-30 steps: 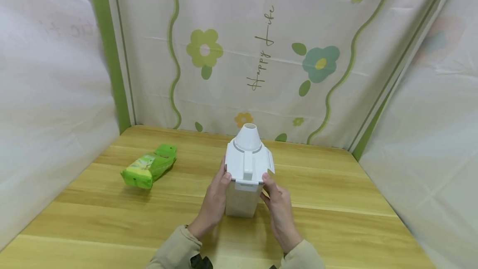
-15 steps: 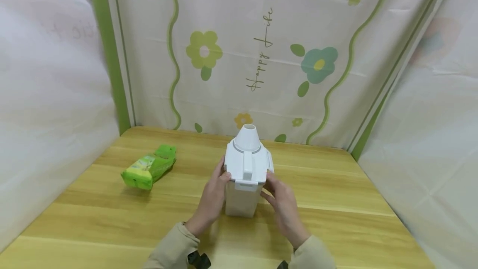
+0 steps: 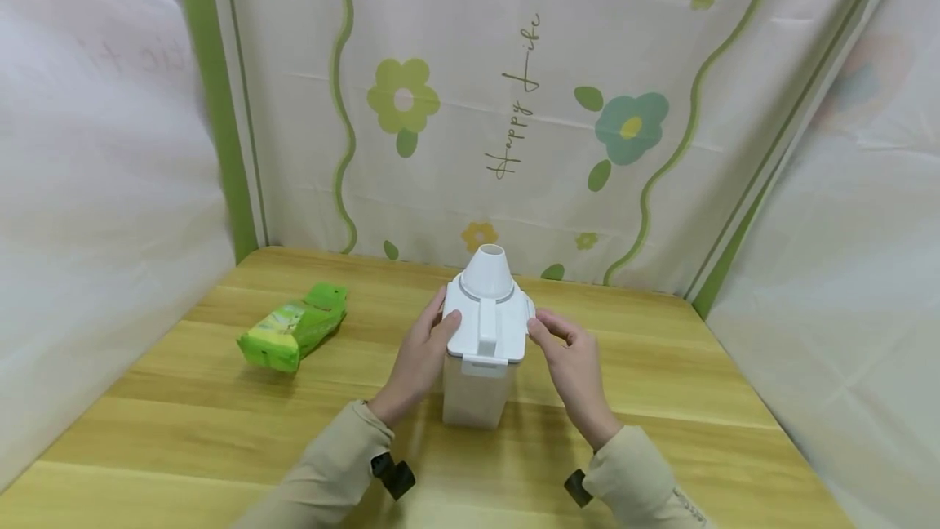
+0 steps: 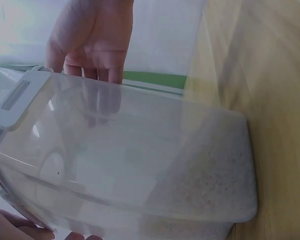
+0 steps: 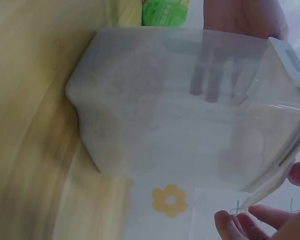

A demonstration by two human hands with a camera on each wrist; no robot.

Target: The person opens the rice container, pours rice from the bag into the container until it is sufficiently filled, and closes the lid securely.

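A clear storage container (image 3: 476, 400) stands upright on the wooden table, with pale grains in its lower part, seen in the left wrist view. Its white lid (image 3: 507, 329) carries a cone-shaped spout (image 3: 488, 272) and a handle bar. My left hand (image 3: 419, 362) grips the container's left side, thumb on the lid's edge and fingers along the wall. With thumb and fingers, my right hand (image 3: 576, 366) pinches the lid's right side clip (image 5: 270, 187), which angles slightly outward in the right wrist view. The front clip (image 4: 20, 100) lies against the wall.
A green packet (image 3: 294, 331) lies on the table (image 3: 661, 398) to the left of the container. A flower-printed curtain (image 3: 455, 104) hangs behind the table, and pale cloth walls rise on both sides.
My right hand has moved from the lid's front right corner back to the side clip, which now flares out less. My left thumb has slid farther back along the lid's edge.
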